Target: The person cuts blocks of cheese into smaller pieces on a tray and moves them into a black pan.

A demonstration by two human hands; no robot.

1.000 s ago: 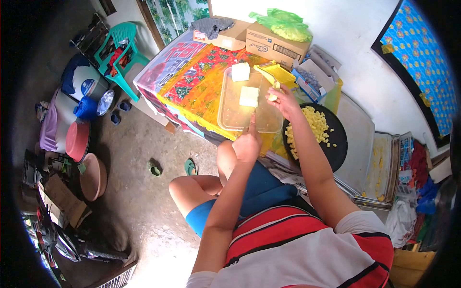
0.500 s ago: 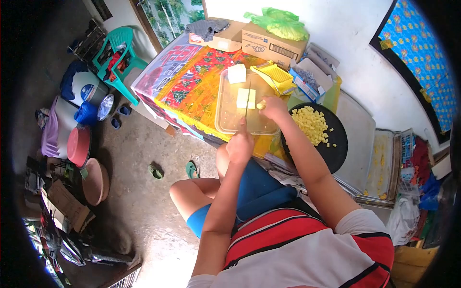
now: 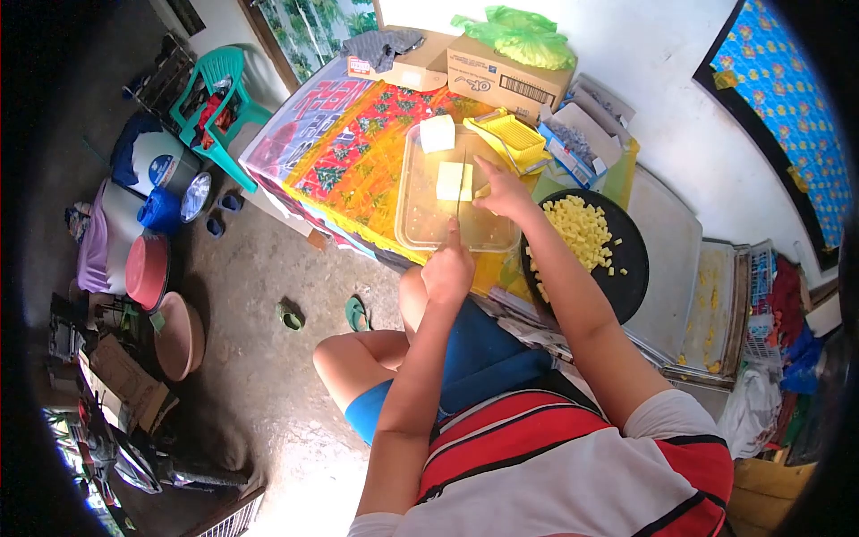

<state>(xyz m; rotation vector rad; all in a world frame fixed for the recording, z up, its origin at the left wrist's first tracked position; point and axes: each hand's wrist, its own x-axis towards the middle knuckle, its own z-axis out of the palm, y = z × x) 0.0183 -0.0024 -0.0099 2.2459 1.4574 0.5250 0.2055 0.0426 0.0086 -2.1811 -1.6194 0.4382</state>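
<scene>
My left hand point(image 3: 447, 271) grips a knife point(image 3: 460, 208), index finger stretched along it. The thin blade lies across the right part of a pale yellow block point(image 3: 453, 181), on a clear plastic tray point(image 3: 420, 224). Just right of the block is my right hand point(image 3: 507, 194), index finger extended toward the blade's far end and thumb apart, lower down. A small yellow piece seems to lie between them, but I cannot make it out clearly. A second pale block point(image 3: 438, 134) sits near the tray's far edge. Many small yellow cubes point(image 3: 577, 231) fill part of a round black pan point(image 3: 626, 291).
Behind the tray are a yellow plastic rack point(image 3: 508, 139), an open box point(image 3: 586, 134) and a cardboard box point(image 3: 501, 76) under a green bag point(image 3: 519, 38). A patterned cloth point(image 3: 358, 143) covers the table. A green chair point(image 3: 224, 116) and basins point(image 3: 179, 338) are at left.
The right hand has loosened from a pinch around a small yellow piece, its index finger now stretched forward. The left hand stays on the knife, nearly in place. The view has shifted slightly.
</scene>
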